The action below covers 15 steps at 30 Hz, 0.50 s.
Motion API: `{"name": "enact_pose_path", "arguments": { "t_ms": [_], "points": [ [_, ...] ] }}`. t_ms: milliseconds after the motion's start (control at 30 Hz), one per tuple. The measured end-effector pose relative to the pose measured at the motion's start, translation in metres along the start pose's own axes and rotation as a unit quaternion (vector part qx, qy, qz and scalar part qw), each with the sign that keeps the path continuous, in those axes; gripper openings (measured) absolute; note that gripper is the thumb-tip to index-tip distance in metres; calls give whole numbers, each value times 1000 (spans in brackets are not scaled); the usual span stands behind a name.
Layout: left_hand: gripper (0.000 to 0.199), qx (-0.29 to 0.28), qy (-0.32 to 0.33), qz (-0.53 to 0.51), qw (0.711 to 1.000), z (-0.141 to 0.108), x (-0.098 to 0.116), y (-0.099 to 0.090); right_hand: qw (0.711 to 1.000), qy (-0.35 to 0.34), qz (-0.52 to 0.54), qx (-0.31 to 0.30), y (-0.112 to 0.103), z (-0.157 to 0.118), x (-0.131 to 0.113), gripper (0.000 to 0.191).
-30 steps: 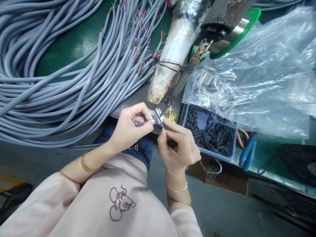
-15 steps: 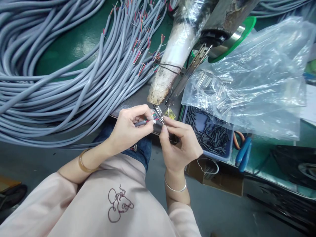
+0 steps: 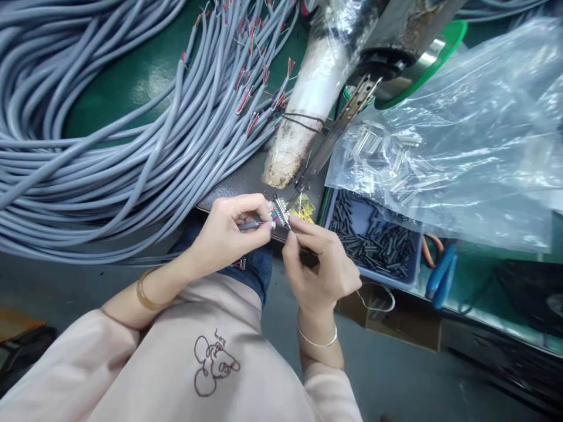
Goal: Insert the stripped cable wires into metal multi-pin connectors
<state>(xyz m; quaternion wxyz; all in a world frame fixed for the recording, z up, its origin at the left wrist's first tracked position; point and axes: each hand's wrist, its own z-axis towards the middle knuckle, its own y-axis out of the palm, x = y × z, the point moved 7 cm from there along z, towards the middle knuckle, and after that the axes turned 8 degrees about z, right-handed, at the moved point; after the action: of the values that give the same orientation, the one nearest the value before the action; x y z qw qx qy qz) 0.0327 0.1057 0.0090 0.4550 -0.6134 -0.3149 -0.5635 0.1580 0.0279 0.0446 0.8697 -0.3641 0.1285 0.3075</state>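
Note:
Between my two hands is a small multi-pin metal connector [image 3: 280, 210], with thin coloured wires at its left side. My left hand [image 3: 235, 225] is closed in a pinch on the end of a grey cable [image 3: 250, 225], whose wires run to the connector. Thumb and forefinger of my right hand [image 3: 321, 258] close on the connector's lower right end. Just above the connector is the tip of a soldering iron [image 3: 323, 149], held in a fixed mount. A thin strand of solder wire [image 3: 300, 202] hangs down from near the tip.
Grey cables [image 3: 132, 170] with stripped ends cover the left of the bench. A wrapped white post [image 3: 299, 117] stands behind the connector. At right are a blue tray [image 3: 413, 275] of black tubes, a plastic bag [image 3: 475, 158] of metal parts, blue-handled pliers [image 3: 441, 275] and a green-rimmed spool [image 3: 444, 64].
Both hands and the connector have moved slightly down, away from the iron's tip. The view has shifted a little. My grips look the same.

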Motion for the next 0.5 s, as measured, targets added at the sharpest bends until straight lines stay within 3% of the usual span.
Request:
{"name": "enact_pose_path", "arguments": {
  "t_ms": [100,233,333,367,500],
  "points": [
    [10,-24,14,-2,1000,-5,3,4,997,73,23,-1,-5,-1,8,10],
    [9,-61,34,5,998,-15,5,10,985,142,63,-79,-3,-2,15,12],
    [3,-69,-9,-45,997,-19,-3,11,989,113,58,-72,-7,-3,9,14],
    [10,-68,-32,-83,994,-20,-7,11,993,91,50,-58,-10,-4,6,14],
    [25,-94,-143,-251,953,-19,-24,13,999,-49,6,-21,-11,-11,-15,14]
  ]
}}
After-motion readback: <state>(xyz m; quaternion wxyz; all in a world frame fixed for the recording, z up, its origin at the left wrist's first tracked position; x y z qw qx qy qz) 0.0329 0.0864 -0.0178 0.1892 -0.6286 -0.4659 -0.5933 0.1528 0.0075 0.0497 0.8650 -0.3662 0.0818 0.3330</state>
